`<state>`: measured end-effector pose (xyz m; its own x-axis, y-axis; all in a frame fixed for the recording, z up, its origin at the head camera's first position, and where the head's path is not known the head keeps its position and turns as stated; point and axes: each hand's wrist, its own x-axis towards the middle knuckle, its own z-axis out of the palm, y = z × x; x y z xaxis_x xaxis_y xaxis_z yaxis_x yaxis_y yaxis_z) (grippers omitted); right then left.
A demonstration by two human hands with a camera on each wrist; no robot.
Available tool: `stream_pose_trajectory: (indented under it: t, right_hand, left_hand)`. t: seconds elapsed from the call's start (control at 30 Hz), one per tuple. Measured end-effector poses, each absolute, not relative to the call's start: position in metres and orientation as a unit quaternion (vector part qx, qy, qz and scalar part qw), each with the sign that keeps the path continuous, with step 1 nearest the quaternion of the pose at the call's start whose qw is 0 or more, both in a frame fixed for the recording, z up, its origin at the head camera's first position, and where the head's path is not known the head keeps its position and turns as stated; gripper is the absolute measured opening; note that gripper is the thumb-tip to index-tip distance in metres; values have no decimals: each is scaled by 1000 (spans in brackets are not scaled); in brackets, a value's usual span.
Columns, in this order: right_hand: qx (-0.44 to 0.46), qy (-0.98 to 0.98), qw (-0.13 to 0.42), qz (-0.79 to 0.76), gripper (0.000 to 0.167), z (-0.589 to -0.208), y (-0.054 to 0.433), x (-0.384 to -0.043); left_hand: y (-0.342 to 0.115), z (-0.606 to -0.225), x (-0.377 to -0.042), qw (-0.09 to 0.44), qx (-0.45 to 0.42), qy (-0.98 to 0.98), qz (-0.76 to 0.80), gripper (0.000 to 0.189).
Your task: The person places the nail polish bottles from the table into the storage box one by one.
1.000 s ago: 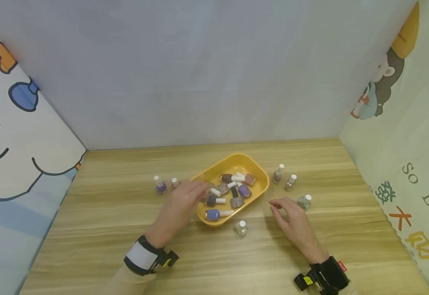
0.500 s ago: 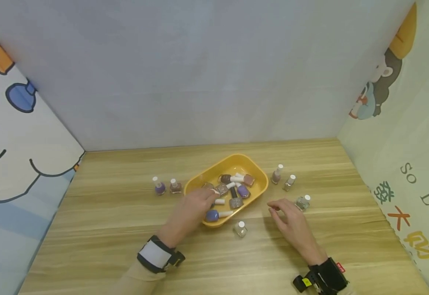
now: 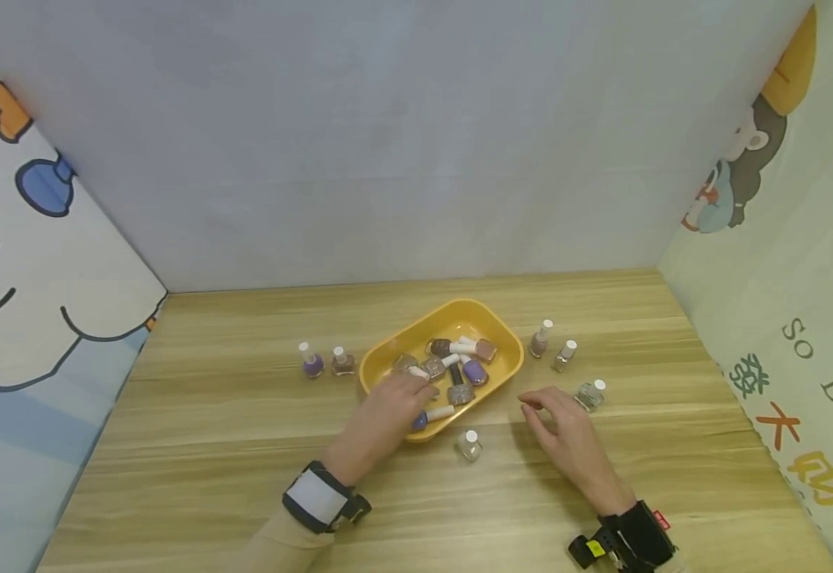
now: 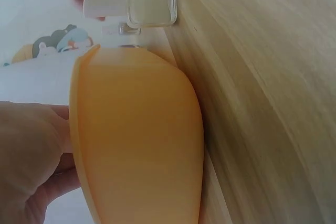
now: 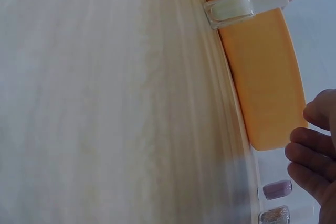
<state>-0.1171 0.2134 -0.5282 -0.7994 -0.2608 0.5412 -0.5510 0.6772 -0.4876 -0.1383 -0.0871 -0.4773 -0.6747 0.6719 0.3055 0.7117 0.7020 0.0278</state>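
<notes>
My left hand (image 3: 387, 410) reaches over the near-left rim of a yellow plastic tray (image 3: 493, 318), its fingertips down among nail polish bottles. Whether it grips one I cannot tell; in the left wrist view the tray's wall hides the fingertips. Close to this hand lie a blue nail polish bottle (image 3: 419, 422) and a glittery one (image 3: 461, 394). Over the wood to the tray's right, my right hand (image 3: 574, 438) hovers with fingers loosely bent and nothing in them. A clear nail polish bottle (image 3: 469, 447) with a white cap stands upright between the hands, in front of the tray.
Left of the tray stand a purple nail polish bottle (image 3: 312, 364) and a brownish one (image 3: 343, 363). Three more stand to the right, including a pale green one (image 3: 589, 395) beside my right hand. A grey wall (image 3: 416, 159) closes off the table's back.
My left hand has moved right and down into the tray from its left rim, now covering a dark bottle that showed earlier. The right hand stays nearly still.
</notes>
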Motion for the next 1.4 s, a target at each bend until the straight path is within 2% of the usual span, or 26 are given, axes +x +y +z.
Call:
stream_pose_trajectory:
  t: [0.63, 0.9, 1.1, 1.4]
  right_hand:
    - [232, -889, 220, 329, 22, -529, 211, -117]
    - [233, -888, 222, 328, 21, -529, 210, -117]
    - [232, -888, 219, 329, 21, -529, 211, -117]
    - [230, -890, 215, 330, 20, -529, 211, -117]
  left_hand:
    - [-73, -484, -141, 107, -365, -924, -49, 37]
    - [-67, -483, -144, 104, -361, -926, -46, 23]
    - [-63, -483, -146, 80, -358, -929, -41, 20]
    - [-60, -484, -149, 72, -361, -929, -41, 12]
